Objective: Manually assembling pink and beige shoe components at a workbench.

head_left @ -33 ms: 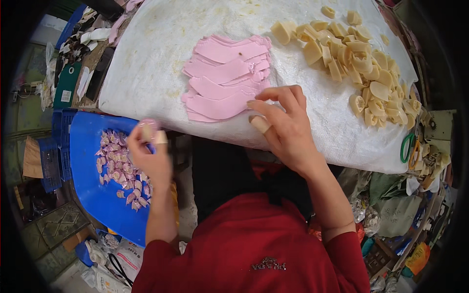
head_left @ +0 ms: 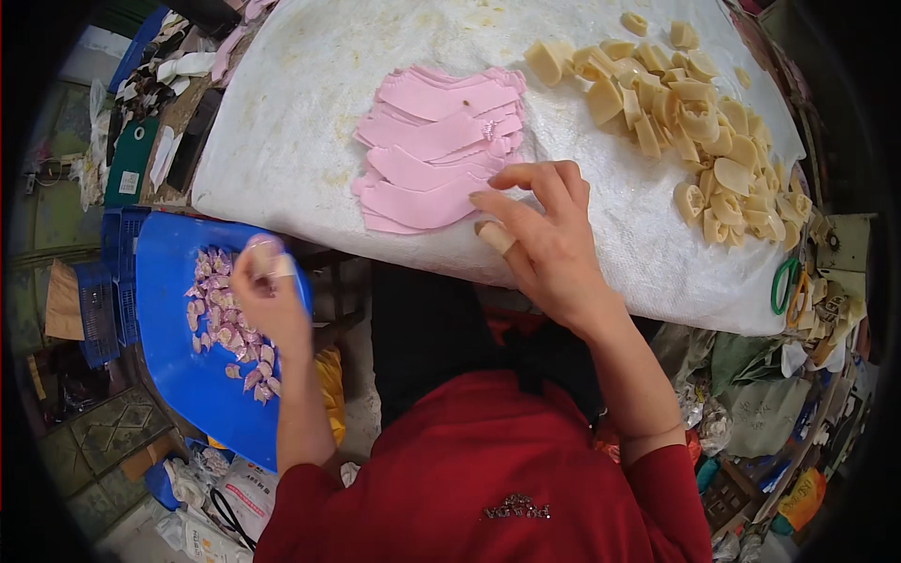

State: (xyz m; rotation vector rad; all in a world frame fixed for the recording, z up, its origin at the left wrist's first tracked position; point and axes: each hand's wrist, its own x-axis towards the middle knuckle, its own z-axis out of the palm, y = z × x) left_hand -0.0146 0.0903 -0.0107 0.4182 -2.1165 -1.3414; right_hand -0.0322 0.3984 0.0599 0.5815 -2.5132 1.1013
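Hands, two, bare, yours. Your right hand (head_left: 544, 239) lies over the near edge of the table (head_left: 300, 122), fingers spread and loosely curled, fingertips resting on the nearest of the pink sheets (head_left: 436, 150); nothing is gripped. A pale wrap covers the thumb tip.

Pink sheets: flat, thin, smooth, long curved pieces with scalloped ends, fanned in an overlapping stack directly ahead of your right hand, its near edge under your fingertips.

Table cover: white, coarse woven cloth, stained yellowish in patches, draped over the table under both piles.

Tan pieces (head_left: 694, 113): small, thick, rounded and wedge-like cut shapes, matte, heaped loosely ahead and to the right of your right hand, well apart from it.

Your left hand (head_left: 267, 291) is held low, off the table's edge, over the blue tray (head_left: 169, 310). Its fingers are bunched together with pale wraps on the tips; whether they pinch anything, you cannot tell from this view.

Blue tray: smooth plastic, rounded corners, below and left of your left hand.

Pink scraps (head_left: 221, 310): small, irregular, pale trimmings scattered on the tray, directly under and around your left hand.

Green ring (head_left: 781, 286): thin hoop, at the table's far right edge, well to the right of your right hand.
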